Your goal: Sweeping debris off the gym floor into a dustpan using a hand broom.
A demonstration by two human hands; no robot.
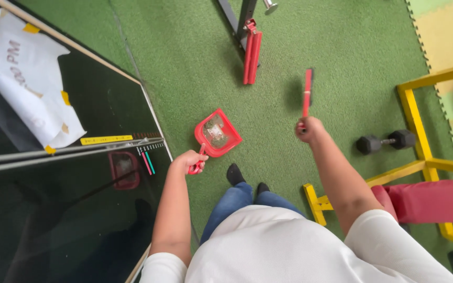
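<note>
L hand (187, 161): your grip closed on handle of red dustpan (217, 133). Pan held low over green turf floor (342, 47), tray angled up-right from fist, debris inside. R hand (308, 129): closed on red brush (307, 93), long axis near vertical, bristle end far from you. Brush lies right of pan, well apart. L hand nearer pan. Farther: red bar (252, 51) on turf; dumbbell (387, 141) right, by yellow frame (416, 126).

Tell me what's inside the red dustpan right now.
The red dustpan, held by the left hand, carries a small pile of greyish-brown dust and debris. What the bits are is too small to tell; the pan floor beneath them is covered.
</note>
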